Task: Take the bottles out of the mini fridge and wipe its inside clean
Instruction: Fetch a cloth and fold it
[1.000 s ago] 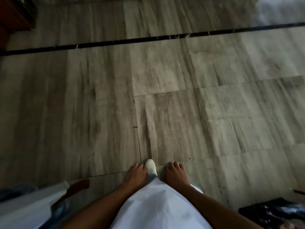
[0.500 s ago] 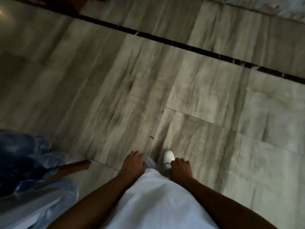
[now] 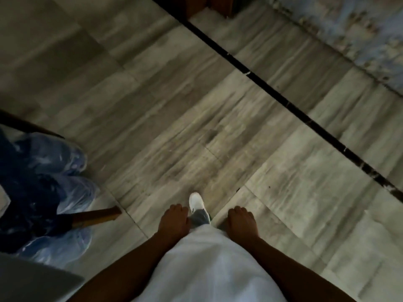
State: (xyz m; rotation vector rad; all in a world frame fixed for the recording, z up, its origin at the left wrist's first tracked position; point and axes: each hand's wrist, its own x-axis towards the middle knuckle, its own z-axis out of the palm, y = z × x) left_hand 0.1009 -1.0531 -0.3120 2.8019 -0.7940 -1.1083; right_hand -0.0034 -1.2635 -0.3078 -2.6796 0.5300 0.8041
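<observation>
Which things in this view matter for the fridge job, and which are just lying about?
For the job:
- left hand and right hand, both empty
- no fridge, bottles or cloth in view

Just lying about:
- blue plastic-wrapped bundle on the floor
- wooden leg
- dark floor strip
- white shoe

I see both bare forearms hanging straight down past my white top, the left hand [image 3: 174,221] and right hand [image 3: 242,222] loosely curled with knuckles up, empty, either side of one white shoe [image 3: 196,202].
</observation>
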